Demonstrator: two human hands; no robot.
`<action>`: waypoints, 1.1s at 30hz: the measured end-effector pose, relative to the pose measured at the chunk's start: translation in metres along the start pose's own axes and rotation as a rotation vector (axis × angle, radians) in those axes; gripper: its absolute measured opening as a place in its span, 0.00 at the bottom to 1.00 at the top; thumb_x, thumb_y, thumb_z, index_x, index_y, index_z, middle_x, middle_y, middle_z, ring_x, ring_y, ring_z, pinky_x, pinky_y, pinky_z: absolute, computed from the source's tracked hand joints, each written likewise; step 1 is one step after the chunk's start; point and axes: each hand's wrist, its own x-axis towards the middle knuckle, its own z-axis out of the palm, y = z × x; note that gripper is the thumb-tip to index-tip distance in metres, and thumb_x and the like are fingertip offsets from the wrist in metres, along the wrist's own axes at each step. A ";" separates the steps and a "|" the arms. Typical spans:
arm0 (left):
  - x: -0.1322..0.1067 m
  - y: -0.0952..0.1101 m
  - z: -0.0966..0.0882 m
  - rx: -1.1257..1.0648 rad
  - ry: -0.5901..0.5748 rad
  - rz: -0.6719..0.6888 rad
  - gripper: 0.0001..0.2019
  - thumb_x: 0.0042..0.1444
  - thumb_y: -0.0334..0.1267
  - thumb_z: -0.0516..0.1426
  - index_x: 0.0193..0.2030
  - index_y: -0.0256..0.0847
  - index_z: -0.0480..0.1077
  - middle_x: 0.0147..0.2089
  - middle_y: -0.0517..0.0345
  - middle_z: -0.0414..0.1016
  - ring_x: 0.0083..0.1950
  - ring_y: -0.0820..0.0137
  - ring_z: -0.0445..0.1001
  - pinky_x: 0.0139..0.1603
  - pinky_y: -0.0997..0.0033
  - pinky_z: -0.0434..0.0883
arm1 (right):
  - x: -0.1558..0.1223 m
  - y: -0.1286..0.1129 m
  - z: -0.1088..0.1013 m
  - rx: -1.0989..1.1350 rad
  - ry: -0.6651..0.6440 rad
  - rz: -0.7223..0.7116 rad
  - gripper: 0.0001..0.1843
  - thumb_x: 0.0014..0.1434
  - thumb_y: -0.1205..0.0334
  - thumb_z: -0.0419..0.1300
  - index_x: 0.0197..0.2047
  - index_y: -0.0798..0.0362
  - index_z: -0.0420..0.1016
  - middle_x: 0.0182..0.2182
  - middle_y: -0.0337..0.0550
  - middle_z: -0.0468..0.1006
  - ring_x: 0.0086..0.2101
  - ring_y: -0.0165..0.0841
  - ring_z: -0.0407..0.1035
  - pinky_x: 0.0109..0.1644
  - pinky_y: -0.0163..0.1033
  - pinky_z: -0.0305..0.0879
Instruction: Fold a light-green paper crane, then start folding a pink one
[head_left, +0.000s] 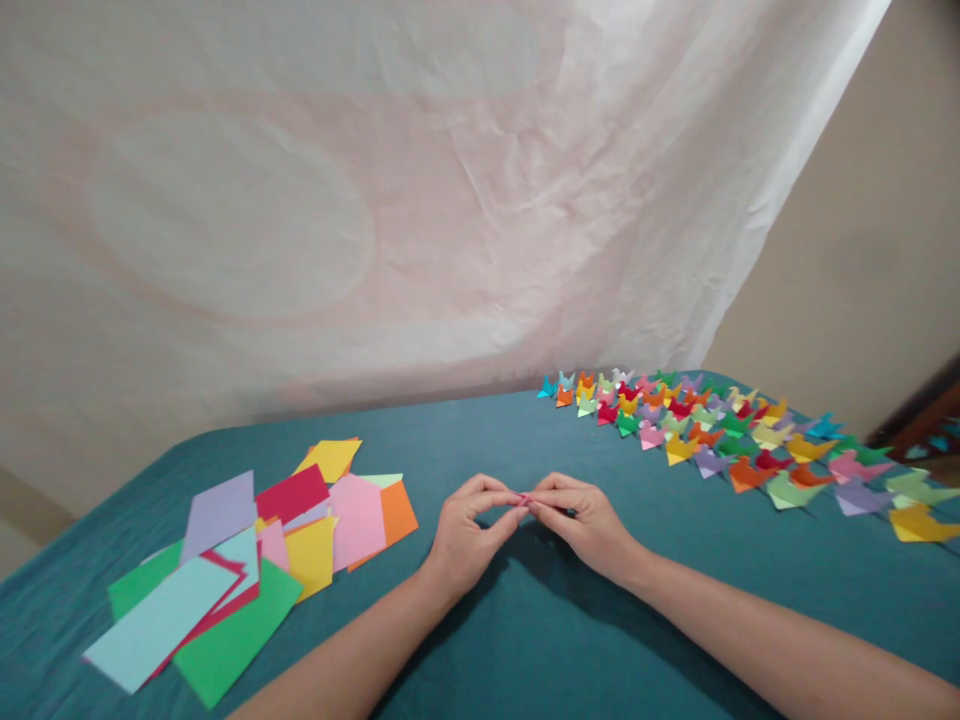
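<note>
My left hand (474, 530) and my right hand (583, 525) meet fingertip to fingertip over the middle of the table. Pinched between them is a small pink piece of folded paper (524, 498), mostly covered by the fingers, so its shape does not show. Left of my left hand lies a loose spread of coloured paper sheets (358, 525). Beyond my right hand stand rows of small folded paper birds (682, 449) in many colours.
A dark green cloth (465, 440) covers the table. Behind its far edge hangs a pale pink and white sheet (450, 220). The paper birds run along the right side to the table's edge, with a beige wall (847, 270) beyond.
</note>
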 end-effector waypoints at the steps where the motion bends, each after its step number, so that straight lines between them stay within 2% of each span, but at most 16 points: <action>1: 0.000 -0.001 0.000 0.004 -0.004 -0.003 0.06 0.54 0.37 0.60 0.38 0.42 0.77 0.35 0.56 0.72 0.37 0.71 0.72 0.41 0.73 0.68 | 0.000 -0.001 0.000 0.007 0.001 0.007 0.11 0.60 0.58 0.57 0.38 0.49 0.81 0.29 0.41 0.73 0.31 0.30 0.68 0.34 0.34 0.62; 11: 0.001 -0.003 0.000 0.066 -0.084 -0.099 0.08 0.56 0.42 0.58 0.36 0.43 0.78 0.33 0.58 0.67 0.36 0.71 0.68 0.40 0.73 0.65 | 0.003 -0.006 -0.004 0.081 -0.025 0.077 0.13 0.61 0.58 0.56 0.31 0.51 0.80 0.29 0.41 0.76 0.33 0.30 0.70 0.39 0.34 0.63; 19: 0.001 -0.002 -0.003 0.152 -0.190 -0.103 0.12 0.60 0.43 0.53 0.35 0.44 0.77 0.32 0.59 0.64 0.37 0.71 0.66 0.41 0.71 0.64 | 0.003 0.000 -0.001 0.086 -0.007 0.133 0.14 0.59 0.56 0.57 0.31 0.55 0.78 0.27 0.41 0.75 0.29 0.31 0.68 0.35 0.35 0.62; 22: 0.001 -0.002 -0.001 0.162 -0.165 -0.094 0.11 0.59 0.43 0.54 0.33 0.42 0.76 0.33 0.58 0.64 0.38 0.70 0.66 0.42 0.70 0.64 | 0.003 0.000 -0.001 0.095 -0.029 0.151 0.14 0.59 0.55 0.57 0.30 0.55 0.77 0.27 0.41 0.75 0.29 0.30 0.68 0.35 0.35 0.62; 25: 0.001 -0.002 0.000 0.115 -0.104 -0.079 0.08 0.57 0.40 0.56 0.31 0.40 0.74 0.38 0.56 0.68 0.42 0.69 0.68 0.46 0.68 0.65 | 0.003 0.000 0.000 0.099 -0.044 0.165 0.15 0.59 0.53 0.56 0.31 0.55 0.77 0.27 0.41 0.75 0.29 0.30 0.67 0.34 0.34 0.62; 27: 0.000 -0.003 0.001 0.062 -0.102 -0.087 0.07 0.56 0.38 0.57 0.31 0.39 0.72 0.40 0.55 0.71 0.43 0.68 0.69 0.47 0.67 0.65 | 0.003 0.000 -0.001 0.106 -0.051 0.175 0.16 0.59 0.52 0.57 0.32 0.55 0.77 0.27 0.41 0.75 0.28 0.30 0.66 0.32 0.34 0.62; 33: -0.001 -0.006 0.003 -0.009 -0.128 -0.176 0.06 0.56 0.38 0.57 0.36 0.38 0.66 0.33 0.59 0.73 0.36 0.71 0.72 0.39 0.72 0.67 | 0.003 0.004 0.001 0.173 -0.083 0.211 0.15 0.58 0.51 0.57 0.35 0.56 0.75 0.27 0.40 0.75 0.27 0.28 0.66 0.30 0.33 0.61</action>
